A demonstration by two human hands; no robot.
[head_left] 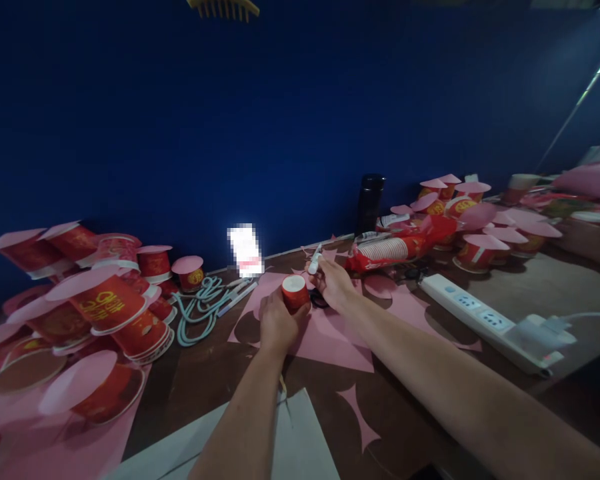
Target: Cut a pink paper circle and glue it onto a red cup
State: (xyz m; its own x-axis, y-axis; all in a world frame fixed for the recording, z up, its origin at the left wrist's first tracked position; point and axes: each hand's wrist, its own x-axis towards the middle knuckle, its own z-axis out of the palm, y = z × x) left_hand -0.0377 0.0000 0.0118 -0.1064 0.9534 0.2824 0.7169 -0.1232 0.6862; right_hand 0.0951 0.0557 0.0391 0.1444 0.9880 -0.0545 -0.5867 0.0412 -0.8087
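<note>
My left hand (pixel 280 323) is closed around a red paper cup (pixel 295 293), whose white round end faces up. Just right of the cup, my right hand (pixel 333 283) pinches a small white tube (pixel 315 263) that looks like a glue tube. The tube's narrow end points up and away from me, apart from the cup. Beneath both hands lies a pink paper sheet (pixel 330 340) with round cut-outs. A loose pink paper circle (pixel 379 287) rests to the right of my right hand.
Red cups topped with pink circles (pixel 113 300) are piled at the left, and more cups (pixel 480 250) stand at the right. Also around are a blue cable (pixel 200 313), a bright phone-like screen (pixel 246 250), wrapped cups (pixel 385 252), a black flask (pixel 371 200) and a power strip (pixel 480 320).
</note>
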